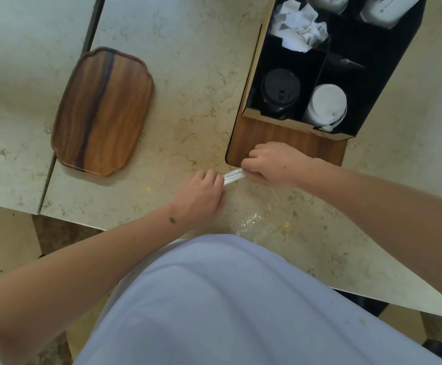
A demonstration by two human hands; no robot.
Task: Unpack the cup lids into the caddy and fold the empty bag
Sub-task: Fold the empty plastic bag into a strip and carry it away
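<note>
A clear plastic bag (251, 222) lies flat on the marble table in front of me, its far edge rolled into a narrow band (232, 176). My left hand (201, 196) pinches the left end of that band and my right hand (275, 164) grips the right end. The black caddy (251, 83) stands just beyond my right hand. A stack of black lids (280, 89) fills its near left compartment and a stack of white lids (326, 104) fills the near right one.
An empty wooden tray (104, 109) lies to the left. Crumpled white paper (299, 25) and white cups (383, 9) fill the caddy's far compartments. The caddy's wooden base (280, 138) juts toward me. A seam between tables (48, 177) runs at left.
</note>
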